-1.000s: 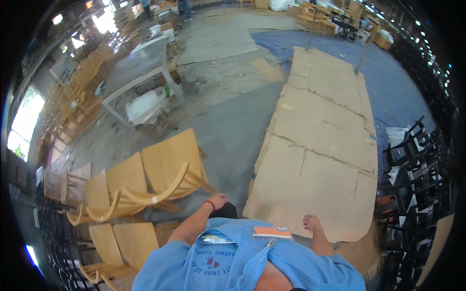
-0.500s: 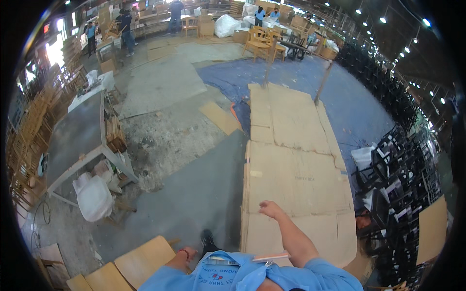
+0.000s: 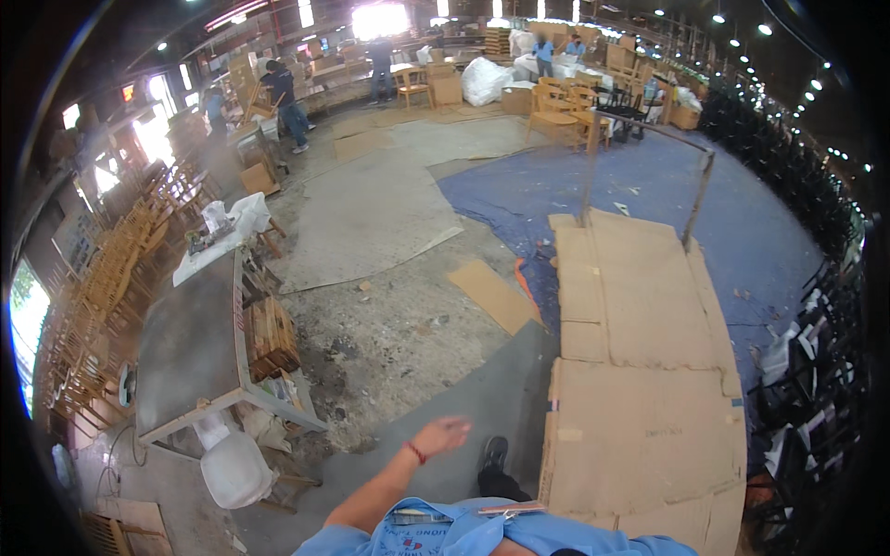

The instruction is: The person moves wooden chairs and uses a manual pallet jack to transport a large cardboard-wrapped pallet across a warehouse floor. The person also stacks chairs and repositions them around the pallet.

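Note:
My left hand (image 3: 441,435) is stretched out in front of my body, with a red bracelet (image 3: 414,452) round the wrist. Its fingers look extended, a little blurred, and there is nothing in them. Below it lies grey floor sheeting (image 3: 389,422), which the hand does not touch. Close to its right, my dark shoe (image 3: 495,454) stands on that sheeting. My right hand is out of the picture. A long cart or bench topped with cardboard (image 3: 640,417) runs away from me on the right.
A metal-topped table (image 3: 190,343) stands at the left, with a white-wrapped stool (image 3: 236,468) by its near end. Stacked wooden chairs (image 3: 111,296) line the left side, black chairs (image 3: 807,398) the right. A blue tarp (image 3: 640,176) covers the floor ahead. People (image 3: 287,97) work farther back.
The view has swung left and up. My left hand has moved forward, away from the wooden panels. My right hand, earlier over the cardboard, has left the picture.

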The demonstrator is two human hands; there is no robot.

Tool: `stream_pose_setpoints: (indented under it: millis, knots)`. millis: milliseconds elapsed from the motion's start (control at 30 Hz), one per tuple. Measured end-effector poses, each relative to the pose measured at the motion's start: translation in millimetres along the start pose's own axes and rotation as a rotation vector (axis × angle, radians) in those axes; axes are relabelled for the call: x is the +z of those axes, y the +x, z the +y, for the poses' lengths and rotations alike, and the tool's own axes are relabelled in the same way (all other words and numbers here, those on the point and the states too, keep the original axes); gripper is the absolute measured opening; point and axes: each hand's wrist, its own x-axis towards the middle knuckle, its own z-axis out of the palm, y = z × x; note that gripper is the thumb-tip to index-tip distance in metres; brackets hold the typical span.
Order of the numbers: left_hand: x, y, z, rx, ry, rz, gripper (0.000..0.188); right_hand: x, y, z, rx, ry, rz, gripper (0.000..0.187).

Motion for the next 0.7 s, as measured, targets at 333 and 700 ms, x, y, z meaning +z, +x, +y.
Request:
stream_pose_setpoints:
  millis: [333, 700]
  knots:
    - [-70, -10, 440, 1.516, -0.218, -1.103, 0.033, -432, 149, -125, -0.324, -0.061, 0.719, 0.031]
    - [-237, 306, 537, 1.468, -0.013, -1.076, 0.048, -794, 227, -235, -0.347, 0.788, 0.788, 0.031]
